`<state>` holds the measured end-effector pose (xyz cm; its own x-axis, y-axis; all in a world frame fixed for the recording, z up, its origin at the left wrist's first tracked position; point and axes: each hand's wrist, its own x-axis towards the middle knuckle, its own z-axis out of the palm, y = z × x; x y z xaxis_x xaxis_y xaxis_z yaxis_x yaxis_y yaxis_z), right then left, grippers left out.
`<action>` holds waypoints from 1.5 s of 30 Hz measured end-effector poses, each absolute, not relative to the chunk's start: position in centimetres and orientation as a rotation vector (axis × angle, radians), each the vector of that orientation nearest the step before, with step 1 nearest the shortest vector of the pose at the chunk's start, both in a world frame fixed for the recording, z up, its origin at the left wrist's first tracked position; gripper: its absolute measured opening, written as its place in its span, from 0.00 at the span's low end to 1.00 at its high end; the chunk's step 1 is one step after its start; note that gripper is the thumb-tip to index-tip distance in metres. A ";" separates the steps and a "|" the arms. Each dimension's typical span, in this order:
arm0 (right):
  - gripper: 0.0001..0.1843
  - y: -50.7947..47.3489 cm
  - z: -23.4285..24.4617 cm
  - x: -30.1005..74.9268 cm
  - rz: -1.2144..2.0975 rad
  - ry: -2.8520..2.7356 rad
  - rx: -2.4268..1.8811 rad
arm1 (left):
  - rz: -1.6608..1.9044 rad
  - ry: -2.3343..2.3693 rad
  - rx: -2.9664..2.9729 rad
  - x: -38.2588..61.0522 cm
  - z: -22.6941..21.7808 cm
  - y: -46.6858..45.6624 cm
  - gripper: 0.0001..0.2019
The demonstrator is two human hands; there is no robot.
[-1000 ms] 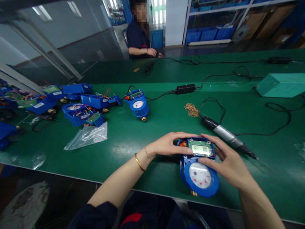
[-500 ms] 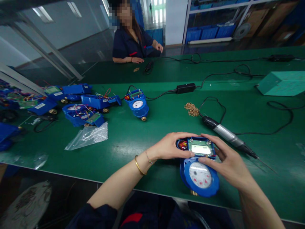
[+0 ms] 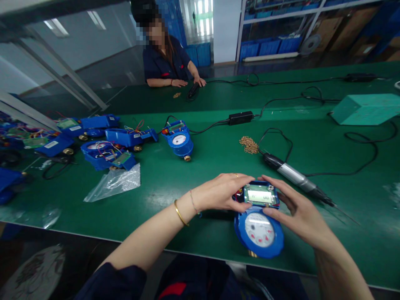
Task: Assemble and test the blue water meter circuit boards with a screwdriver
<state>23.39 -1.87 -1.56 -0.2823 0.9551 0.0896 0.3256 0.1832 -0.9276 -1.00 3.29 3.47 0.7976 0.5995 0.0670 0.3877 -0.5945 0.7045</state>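
A blue water meter (image 3: 260, 228) with a round white dial rests near the front edge of the bench. Its upper housing is uncovered, showing a green circuit board with a lit display (image 3: 260, 196). My left hand (image 3: 223, 192) grips the housing's left side, fingers over the top edge and thumb near the display's lower corner; it partly hides the red part inside. On the other side my right hand (image 3: 296, 208) holds the housing, thumb between display and dial. An electric screwdriver (image 3: 296, 177) lies to the right, beside a pile of small brass-coloured screws (image 3: 249, 144).
Another open water meter (image 3: 179, 141) stands mid-bench. Several blue meters (image 3: 108, 152) with loose wires crowd the left, by a clear plastic bag (image 3: 114, 183). A black adapter (image 3: 240, 118), cables and a green box (image 3: 365, 109) lie further back. A co-worker (image 3: 167, 62) sits opposite.
My left hand's fingers have moved in over the housing's left part, covering more of the red component. The co-worker's raised hand has come down to the black tool on the bench.
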 end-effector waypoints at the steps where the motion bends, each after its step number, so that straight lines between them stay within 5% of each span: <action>1: 0.35 -1.9 -1.5 23.6 1.132 -1.736 -1.195 | 0.390 0.732 2.273 -0.9 3.5 3.3 0.29; 18: 0.29 -1.9 -1.1 23.0 1.099 -1.709 -1.213 | 0.743 0.701 1.619 -0.7 -0.3 2.7 0.31; 24: 0.40 -2.8 -1.3 23.3 1.172 -1.609 -1.179 | 0.678 0.749 1.650 -0.7 0.1 2.7 0.31; 31: 0.10 -5.1 -2.7 22.7 0.437 -1.473 -1.281 | 0.681 0.751 1.677 -0.7 0.2 3.0 0.31; 45: 0.26 -5.6 -2.8 22.2 -0.108 -2.010 -1.126 | 0.653 0.749 1.674 -0.8 -0.1 3.1 0.30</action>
